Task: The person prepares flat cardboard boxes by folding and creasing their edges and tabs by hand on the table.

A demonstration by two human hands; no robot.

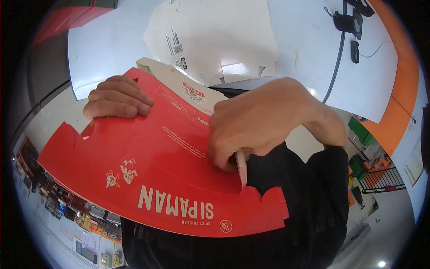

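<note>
A red printed cardboard box blank (179, 157), lettered "SIPAMAN" and upside down from here, is held tilted in front of my body. At its upper left, my left hand (117, 96) is closed on the edge, fingers over the red face and thumb hidden. My right hand (255, 121) is closed over the right side, its curled fingers gripping a folded flap (241, 170) that stands up. Along the far edge a white panel (197, 92) with a red logo is folded up. My right palm and fingertips are partly hidden.
Flat white cardboard blanks (215, 36) lie on the white table (309, 49) beyond. A black cable (338, 62) crosses the table at right, near a small black device (354, 51) and a dark strapped item (347, 23). A red object (74, 20) is at upper left.
</note>
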